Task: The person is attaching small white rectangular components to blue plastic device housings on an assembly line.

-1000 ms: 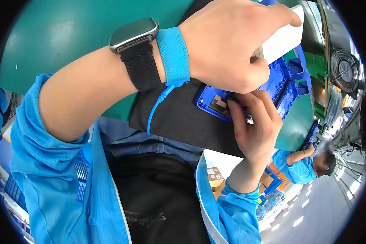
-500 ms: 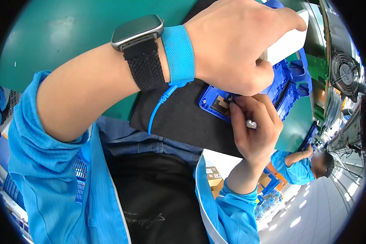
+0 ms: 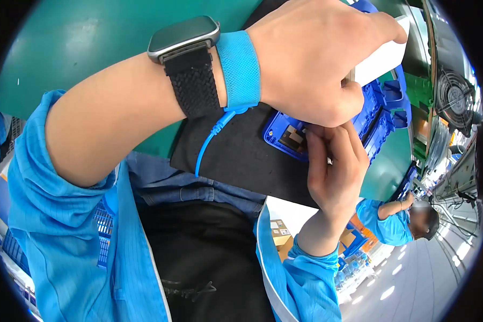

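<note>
A blue plastic housing (image 3: 272,140) rests on a black mat (image 3: 236,155), with a small dark and tan part (image 3: 293,137) inside its near end. My left hand (image 3: 311,64), wearing a watch and a blue wrist strap, reaches over it. Its fingers are curled, closed on a flat white piece (image 3: 383,60) that sticks out between index finger and thumb. Below it, my right hand (image 3: 338,163) has thumb and fingers pinched together at the housing's edge. Its fingertips are tucked under my left hand, so what they grip is hidden.
More blue moulded sections (image 3: 380,131) lie to the right of my hands. A blue cord (image 3: 206,142) hangs from the wrist strap across the mat. The green table (image 3: 80,48) spreads leftward. At right are a round fan (image 3: 456,99) and another person in blue (image 3: 386,220).
My right hand has shifted slightly up, with its fingertips further under my left hand. The small white bit between its fingers now barely shows. My left hand has moved slightly right.
</note>
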Demonstrator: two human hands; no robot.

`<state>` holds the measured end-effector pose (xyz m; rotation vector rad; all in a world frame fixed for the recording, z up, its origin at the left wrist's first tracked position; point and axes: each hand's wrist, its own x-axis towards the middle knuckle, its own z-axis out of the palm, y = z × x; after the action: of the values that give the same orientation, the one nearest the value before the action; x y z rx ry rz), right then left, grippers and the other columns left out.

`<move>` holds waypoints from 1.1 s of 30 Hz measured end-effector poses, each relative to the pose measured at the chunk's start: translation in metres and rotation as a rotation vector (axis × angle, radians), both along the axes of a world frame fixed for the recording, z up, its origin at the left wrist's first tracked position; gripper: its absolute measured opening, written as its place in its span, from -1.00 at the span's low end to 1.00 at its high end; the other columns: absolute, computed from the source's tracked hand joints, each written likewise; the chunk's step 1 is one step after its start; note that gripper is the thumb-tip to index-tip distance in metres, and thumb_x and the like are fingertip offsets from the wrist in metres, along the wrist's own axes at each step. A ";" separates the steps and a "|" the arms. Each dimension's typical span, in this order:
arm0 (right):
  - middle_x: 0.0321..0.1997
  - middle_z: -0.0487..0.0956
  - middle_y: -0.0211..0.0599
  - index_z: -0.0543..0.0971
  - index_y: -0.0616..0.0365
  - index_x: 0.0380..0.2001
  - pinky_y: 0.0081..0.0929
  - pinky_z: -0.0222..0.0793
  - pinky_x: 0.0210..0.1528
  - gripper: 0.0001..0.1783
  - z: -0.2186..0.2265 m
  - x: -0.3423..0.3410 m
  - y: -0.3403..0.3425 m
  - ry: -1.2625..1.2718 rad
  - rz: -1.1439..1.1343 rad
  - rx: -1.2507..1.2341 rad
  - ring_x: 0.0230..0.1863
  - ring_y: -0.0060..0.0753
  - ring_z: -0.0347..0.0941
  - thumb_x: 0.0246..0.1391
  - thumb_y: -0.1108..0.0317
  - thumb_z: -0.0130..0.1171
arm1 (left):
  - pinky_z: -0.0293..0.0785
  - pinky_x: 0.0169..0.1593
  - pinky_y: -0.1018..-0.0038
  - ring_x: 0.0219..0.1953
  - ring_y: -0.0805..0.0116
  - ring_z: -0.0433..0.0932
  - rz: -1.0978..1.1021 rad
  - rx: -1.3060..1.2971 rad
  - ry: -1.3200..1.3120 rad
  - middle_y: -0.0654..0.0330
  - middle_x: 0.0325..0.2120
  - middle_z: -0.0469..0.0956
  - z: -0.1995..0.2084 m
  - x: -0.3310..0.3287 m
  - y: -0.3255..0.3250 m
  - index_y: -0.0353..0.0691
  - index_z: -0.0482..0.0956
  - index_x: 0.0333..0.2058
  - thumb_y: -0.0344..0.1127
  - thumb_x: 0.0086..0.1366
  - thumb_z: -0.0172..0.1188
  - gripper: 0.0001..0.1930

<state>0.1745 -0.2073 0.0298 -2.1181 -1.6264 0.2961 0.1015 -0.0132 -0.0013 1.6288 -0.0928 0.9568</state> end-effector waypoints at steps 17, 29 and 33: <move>-0.35 0.55 -0.19 0.55 0.39 -0.28 -0.55 0.43 -0.39 -0.91 0.005 0.000 0.002 0.013 0.015 -0.078 -0.42 -0.43 0.52 0.14 0.70 0.17 | 0.54 -0.33 0.12 -0.45 -0.29 0.57 0.100 0.074 -0.059 -0.33 -0.53 0.53 -0.008 0.001 0.000 -0.69 0.39 0.03 -0.48 -0.07 0.07 -0.39; -0.37 0.51 -0.13 0.49 0.28 -0.33 -0.22 0.43 -0.34 -0.81 0.009 0.000 0.007 -0.032 0.003 -0.139 -0.37 -0.01 0.51 -0.01 0.67 0.26 | 0.54 -0.33 0.11 -0.45 -0.29 0.57 0.092 0.089 -0.048 -0.32 -0.54 0.53 -0.009 0.002 0.000 -0.71 0.39 0.02 -0.49 -0.09 0.06 -0.38; -0.37 0.51 -0.13 0.48 0.28 -0.33 -0.23 0.43 -0.34 -0.82 0.010 -0.001 0.009 -0.014 0.004 -0.134 -0.37 -0.01 0.51 0.01 0.67 0.25 | 0.54 -0.32 0.10 -0.44 -0.29 0.57 0.032 0.027 -0.028 -0.33 -0.53 0.53 -0.001 -0.001 0.002 -0.71 0.38 0.03 -0.49 -0.10 0.06 -0.37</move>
<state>0.1740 -0.1984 0.0393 -2.2194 -1.6612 0.4033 0.1008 -0.0111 -0.0020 1.6462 -0.0998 1.0067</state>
